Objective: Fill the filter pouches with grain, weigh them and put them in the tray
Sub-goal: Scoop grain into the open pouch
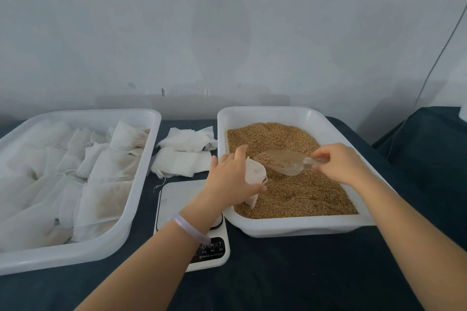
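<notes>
- Head view: two bare forearms reach in from the bottom edge over a table (278,272) covered in dark cloth; a pale bracelet (189,231) sits on the left wrist.
- Under the left forearm lies a white scale (177,199), its button panel facing the person.
- Left hand (228,179) is over the near-left corner of the grain tray (298,226). It grips a white pouch (254,177), thumb below and fingers curled above, holding the mouth open toward the right.
- Right hand (341,164) pinches the handle of a clear plastic scoop (285,163), fingers curled down over it.
- The scoop carries some grain and hangs just above the tray's contents, its front lip just beside the pouch's open mouth. I cannot tell whether the two are touching.
- Brown grain (303,194) covers the floor of that white tray, which stands right of the scale.
- A pile of empty pouches (184,151) lies on the cloth between the two trays, behind the scale, with loose strings trailing.
- At the left stands a larger translucent left tray (75,257), holding many filled pouches (106,171) that lie overlapping.
- Behind everything rises a pale wall (227,33), and a thin cable (439,58) slants down it at the far right.
</notes>
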The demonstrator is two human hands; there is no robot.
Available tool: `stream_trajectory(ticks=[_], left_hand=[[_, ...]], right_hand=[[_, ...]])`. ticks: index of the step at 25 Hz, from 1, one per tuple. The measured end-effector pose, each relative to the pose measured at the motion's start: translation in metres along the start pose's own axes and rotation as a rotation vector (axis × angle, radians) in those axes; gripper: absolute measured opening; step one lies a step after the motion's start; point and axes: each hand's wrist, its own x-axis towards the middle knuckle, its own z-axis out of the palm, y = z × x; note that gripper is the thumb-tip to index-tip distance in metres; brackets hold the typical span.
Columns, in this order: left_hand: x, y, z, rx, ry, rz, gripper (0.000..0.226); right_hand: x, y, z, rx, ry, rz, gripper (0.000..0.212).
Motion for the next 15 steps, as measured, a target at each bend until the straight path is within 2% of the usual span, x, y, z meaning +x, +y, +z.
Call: stream_trajectory(ticks=[3,4,10,15], left_hand=[[-0.005,-0.002,-0.002,-0.003,0.057,0.035,0.052],[-0.006,-0.002,-0.003,0.015,0.052,0.030,0.046],[0.016,0.017,-0.009,0.356,0.002,0.128,0.041],[0.033,0.017,0.000,0.502,-0.151,0.203,0.054]], right_hand=[[-0.007,0.002,-0.009,-0.077,0.037,0.006,0.034],[-0.009,0.001,-0.010,-0.090,0.041,0.003,0.034],[-0.012,-0.004,-0.002,-0.041,-0.070,-0.024,0.034],[-0.014,-0.003,0.003,0.011,-0.061,-0.044,0.032]])
